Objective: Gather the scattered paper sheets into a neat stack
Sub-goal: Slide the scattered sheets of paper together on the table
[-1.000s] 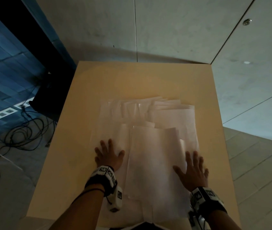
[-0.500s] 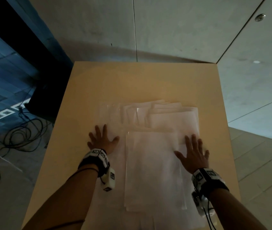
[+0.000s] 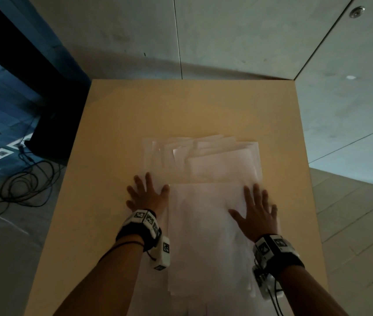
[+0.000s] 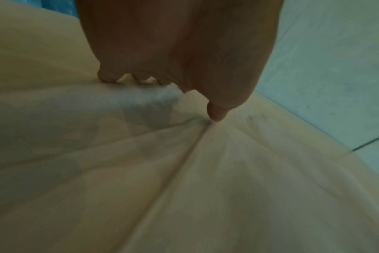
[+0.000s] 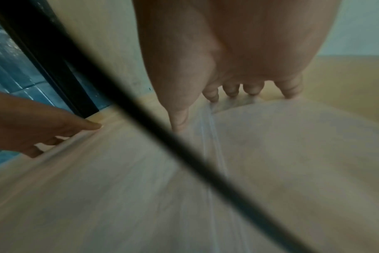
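Several white paper sheets (image 3: 206, 220) lie overlapped on the tan table (image 3: 181, 110), fanned out at their far ends (image 3: 203, 153). My left hand (image 3: 145, 195) lies flat with spread fingers on the left edge of the sheets. My right hand (image 3: 255, 213) lies flat, fingers spread, on the right part of the pile. In the left wrist view the left hand (image 4: 162, 85) presses its fingertips onto the paper (image 4: 119, 154). In the right wrist view the right hand (image 5: 238, 95) touches the sheets (image 5: 270, 154) with straight fingers; my left hand (image 5: 43, 126) shows at the left.
The table's left edge (image 3: 67, 179) and right edge (image 3: 310, 179) drop to the floor. Black cables (image 3: 17, 185) lie on the floor at the left beside a dark box (image 3: 49, 137). A concrete wall (image 3: 203, 30) stands behind the table. A black cable (image 5: 184, 149) crosses the right wrist view.
Both flat hands have slid away from me along the sheets, towards the far ends. The sheets under them look drawn closer together.
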Demonstrator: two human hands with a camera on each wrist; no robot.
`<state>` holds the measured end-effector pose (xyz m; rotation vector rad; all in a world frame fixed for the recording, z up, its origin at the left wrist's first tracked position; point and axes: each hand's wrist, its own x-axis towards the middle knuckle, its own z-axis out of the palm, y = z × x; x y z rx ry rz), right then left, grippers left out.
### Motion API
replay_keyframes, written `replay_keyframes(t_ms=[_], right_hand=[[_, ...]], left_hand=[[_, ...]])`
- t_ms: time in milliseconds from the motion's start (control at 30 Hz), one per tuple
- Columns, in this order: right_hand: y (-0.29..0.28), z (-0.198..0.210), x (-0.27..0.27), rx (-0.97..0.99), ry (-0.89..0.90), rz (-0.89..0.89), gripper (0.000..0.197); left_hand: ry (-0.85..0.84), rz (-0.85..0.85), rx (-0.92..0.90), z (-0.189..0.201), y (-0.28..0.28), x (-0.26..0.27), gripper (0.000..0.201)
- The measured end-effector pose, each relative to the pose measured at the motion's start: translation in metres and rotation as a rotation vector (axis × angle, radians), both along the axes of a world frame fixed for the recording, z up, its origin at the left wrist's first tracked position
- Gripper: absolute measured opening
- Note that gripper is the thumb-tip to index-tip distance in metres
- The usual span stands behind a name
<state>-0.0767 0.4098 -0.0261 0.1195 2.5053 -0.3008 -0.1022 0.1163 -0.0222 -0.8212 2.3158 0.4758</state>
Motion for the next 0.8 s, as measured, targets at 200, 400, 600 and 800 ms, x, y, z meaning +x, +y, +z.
replay_keyframes(t_ms=[200,400,600,800], right_hand=[[-0.014,0.005,-0.001,-0.053,-0.005,-0.003,0.078],[0.030,0.026,0.044,-0.079,0.044,-0.257,0.085],[0.038,0.016,0.127,-0.033,-0.107,-0.115,0.101],[0.024,0.014,0.133,-0.005,-0.098,-0.081,0.100]], left_hand=[[0.048,0.010,0.058,0.009,0.028,0.004,0.081],[0.087,0.129,0.005,0.013,-0.009,0.063,0.091],[-0.004,0.041,0.050,0.001,0.007,0.150,0.099],[-0.031,0.012,0.014,0.003,0.032,0.156,0.095]])
